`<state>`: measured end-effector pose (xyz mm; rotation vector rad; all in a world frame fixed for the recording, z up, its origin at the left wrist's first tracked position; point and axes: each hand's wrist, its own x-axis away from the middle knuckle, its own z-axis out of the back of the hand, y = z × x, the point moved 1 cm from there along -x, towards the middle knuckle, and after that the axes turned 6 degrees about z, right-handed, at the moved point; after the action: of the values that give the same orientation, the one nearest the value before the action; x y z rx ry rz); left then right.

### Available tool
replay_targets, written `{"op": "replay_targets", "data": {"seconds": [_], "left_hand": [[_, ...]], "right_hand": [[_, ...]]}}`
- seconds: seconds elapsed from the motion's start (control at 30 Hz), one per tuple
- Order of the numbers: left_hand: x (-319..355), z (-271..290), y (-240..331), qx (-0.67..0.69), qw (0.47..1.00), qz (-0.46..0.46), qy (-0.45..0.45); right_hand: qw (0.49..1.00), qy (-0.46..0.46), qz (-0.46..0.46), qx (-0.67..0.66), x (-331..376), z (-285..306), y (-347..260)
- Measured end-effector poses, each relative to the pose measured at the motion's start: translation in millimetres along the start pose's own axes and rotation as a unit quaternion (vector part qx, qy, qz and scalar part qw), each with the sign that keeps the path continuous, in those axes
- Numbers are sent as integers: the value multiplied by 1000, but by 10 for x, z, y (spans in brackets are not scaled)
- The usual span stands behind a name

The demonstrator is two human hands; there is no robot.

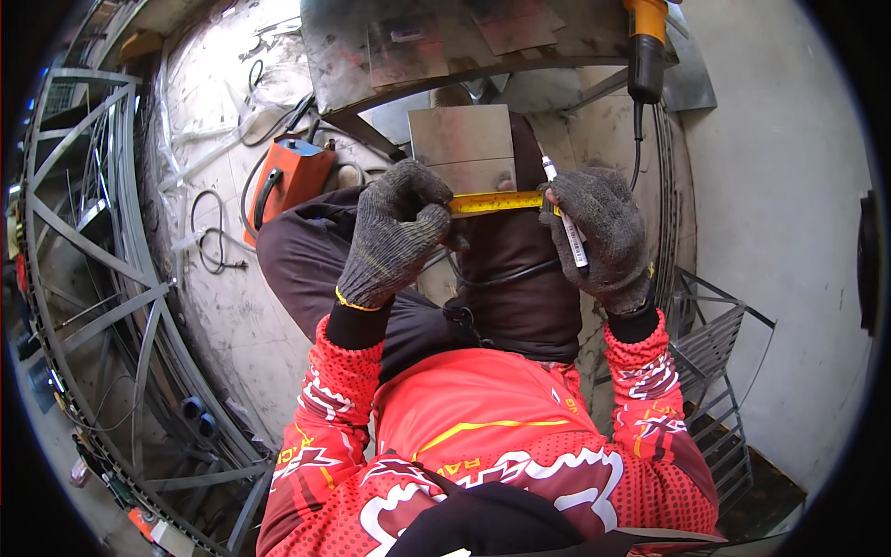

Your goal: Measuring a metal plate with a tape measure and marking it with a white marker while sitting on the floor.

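Note:
Both my hands wear grey knitted gloves and are held up over my lap. My left hand [397, 234] pinches the free end of a yellow tape measure [497, 202], whose blade runs level across to the right. At the other end my right hand [603, 232] is closed around the tape measure's case, which the fingers mostly hide. A white marker pen [573, 239] is also tucked in the right hand, slanting past the fingers with its thin tip pointing up and away. Just beyond the blade lies a square grey metal sheet [462, 139], close to my legs.
A metal worktable [348, 79] with flat sheets stands ahead. An orange-and-black power tool [646, 56] hangs at its right, cord downward. On the floor at left sit an orange machine [297, 174] and loose cables [221, 243]. Steel framing [97, 246] lines the left; a metal rack [710, 357] stands right.

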<state>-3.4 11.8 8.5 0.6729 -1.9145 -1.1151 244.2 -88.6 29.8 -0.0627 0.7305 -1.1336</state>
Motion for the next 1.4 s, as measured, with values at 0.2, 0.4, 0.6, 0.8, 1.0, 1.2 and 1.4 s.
{"op": "replay_targets", "data": {"seconds": [0.2,0.4,0.6,0.8,1.0,1.2,1.4], "left_hand": [[-7,23,-38,15,1000,-10,-5],[-14,42,-37,-3,1000,-11,-1],[-15,15,-50,26,1000,-3,-2],[-31,20,-31,13,1000,6,-9],[-37,34,-59,9,1000,-17,-1],[-35,51,-32,-20,999,-26,-21],[-44,109,-87,-105,994,-37,-15]], "right_hand": [[1000,-20,20,-9,-68,47,31],[1000,-10,-10,-6,-121,61,-7],[995,70,-1,-72,-213,131,-258],[990,63,-32,-125,-187,80,-287],[985,40,-45,-162,-239,70,-386],[994,41,-4,-101,-216,-3,-291],[993,43,29,-102,-255,-32,-247]]}}
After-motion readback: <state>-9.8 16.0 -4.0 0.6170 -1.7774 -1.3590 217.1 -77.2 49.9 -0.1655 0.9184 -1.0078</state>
